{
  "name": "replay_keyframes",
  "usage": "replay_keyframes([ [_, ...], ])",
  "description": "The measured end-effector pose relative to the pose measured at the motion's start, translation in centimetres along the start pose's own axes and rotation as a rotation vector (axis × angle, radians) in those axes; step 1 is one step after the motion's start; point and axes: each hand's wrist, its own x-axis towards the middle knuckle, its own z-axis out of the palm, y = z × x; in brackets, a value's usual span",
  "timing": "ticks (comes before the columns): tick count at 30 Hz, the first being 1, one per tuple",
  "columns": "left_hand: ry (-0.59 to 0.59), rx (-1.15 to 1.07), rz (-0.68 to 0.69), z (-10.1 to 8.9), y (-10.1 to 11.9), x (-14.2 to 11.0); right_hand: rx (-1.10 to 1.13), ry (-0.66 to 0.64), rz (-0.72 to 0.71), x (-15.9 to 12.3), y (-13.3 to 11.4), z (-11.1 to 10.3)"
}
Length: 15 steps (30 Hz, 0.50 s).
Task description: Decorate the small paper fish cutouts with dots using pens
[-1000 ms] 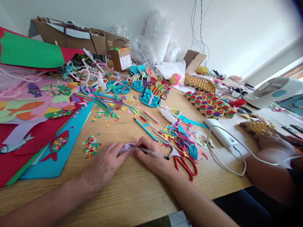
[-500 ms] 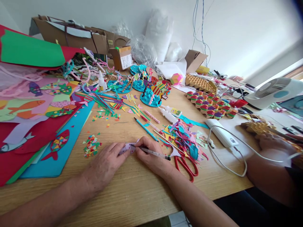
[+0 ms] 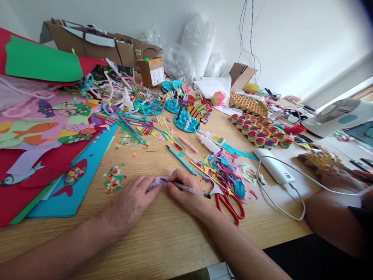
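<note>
A small purple paper cutout (image 3: 157, 182) with dark dots lies flat on the wooden table between my two hands. My left hand (image 3: 136, 196) presses on its left part, fingers together and covering that end. Gripped in my right hand (image 3: 186, 190) is a pen (image 3: 194, 189) with a clear barrel and a black end; its tip touches the cutout. Just right of that hand are red-handled scissors (image 3: 230, 208), partly under paper scraps. Beyond the hands lie a blue pen (image 3: 180, 159) and a red one (image 3: 186, 152). A pile of paper confetti (image 3: 114, 179) sits left of the cutout.
Coloured paper sheets with fish cutouts (image 3: 72, 177) cover the left side. Paper scraps (image 3: 230, 167), glue bottles (image 3: 208, 144) and a white power bank with a cable (image 3: 274, 165) lie to the right. A co-worker's arm (image 3: 332, 210) rests at the far right.
The view has shifted slightly, so things appear a little further right. My hands, the pen and the cutout keep nearly the same position.
</note>
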Motion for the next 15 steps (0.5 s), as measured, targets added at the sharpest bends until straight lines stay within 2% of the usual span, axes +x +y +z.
replay_keyframes([
  [15, 0.01, 0.016, 0.004, -0.29, 0.14, -0.02, -0.019, 0.005, 0.003, 0.03, -0.23, -0.07],
])
